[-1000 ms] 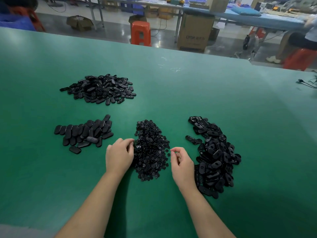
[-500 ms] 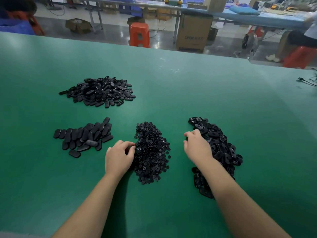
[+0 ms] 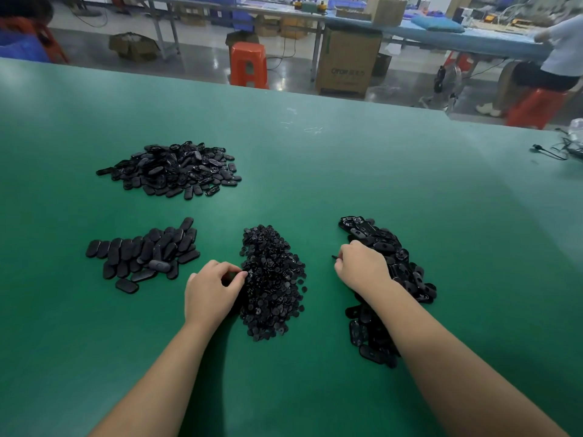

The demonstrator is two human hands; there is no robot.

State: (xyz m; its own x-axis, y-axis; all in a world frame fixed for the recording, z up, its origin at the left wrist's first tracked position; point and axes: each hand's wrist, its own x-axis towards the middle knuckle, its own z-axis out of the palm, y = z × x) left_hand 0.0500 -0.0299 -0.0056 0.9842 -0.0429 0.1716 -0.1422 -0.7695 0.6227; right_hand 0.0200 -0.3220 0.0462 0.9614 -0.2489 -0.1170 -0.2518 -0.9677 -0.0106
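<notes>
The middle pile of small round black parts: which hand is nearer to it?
Left. The left hand touches the middle pile at its left edge; the right hand lies apart to its right, on the right pile.

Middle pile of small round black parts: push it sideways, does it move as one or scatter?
Probably scatters: the middle pile is loose, with strays lying off its edge. Single pieces look thin and light, so they likely slide easily on the smooth green table. Flat-lying discs seem unlikely to roll.

Left hand [image 3: 211, 291], pinch on small-disc pile [image 3: 271, 298]; right hand [image 3: 362, 268], grip in oval-shell heap [image 3: 410, 279] (green table [image 3: 315, 184])
</notes>
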